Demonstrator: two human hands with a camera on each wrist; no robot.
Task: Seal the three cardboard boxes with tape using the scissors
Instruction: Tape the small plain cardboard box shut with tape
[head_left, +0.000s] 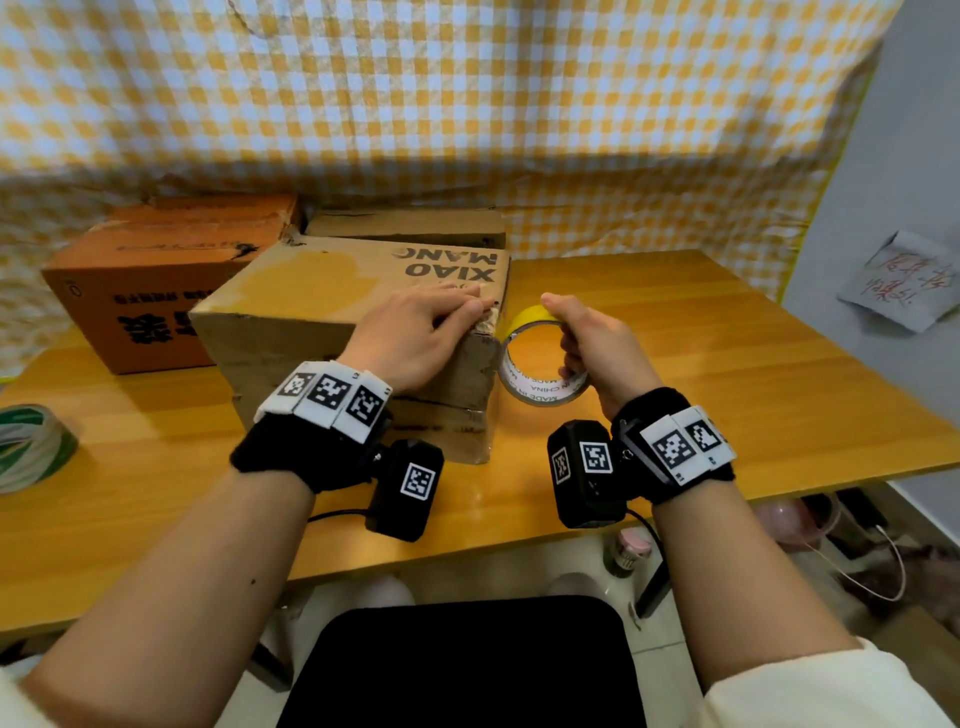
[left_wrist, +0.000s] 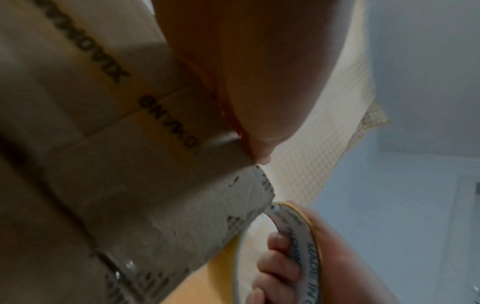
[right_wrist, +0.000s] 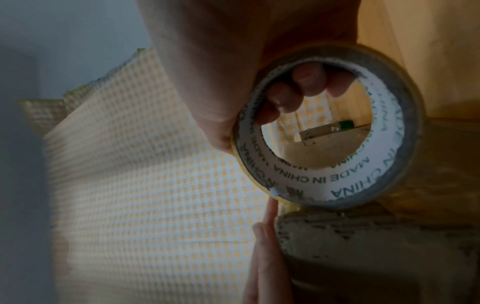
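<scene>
The right hand (head_left: 587, 343) grips the tape roll (head_left: 540, 364) with the fingers curled through its core and the thumb over the yellow outer face. The roll stands on edge, its hole facing the person, right against the near right corner of the box (head_left: 332, 312). The left hand (head_left: 421, 332) lies flat on the box top, fingers straight, their tips pressing at that same corner edge just left of the roll. It seems to be pinning the tape's free end there, though the strip itself is too hard to make out to be sure.

From the grip, the box stretches away to the left, and its long top runs leftward and slightly away from the person. The coming pull probably has to carry the roll along that line or down over the right end face; which of the two cannot be told. The right hand does the travelling and the left is the anchor.

Two more boxes, an orange box (head_left: 156, 280) and a far box (head_left: 410, 226), sit beyond and left of the grip, and a green-and-white roll (head_left: 31, 447) lies far left on the table (head_left: 727, 364). No scissors are visible.
</scene>
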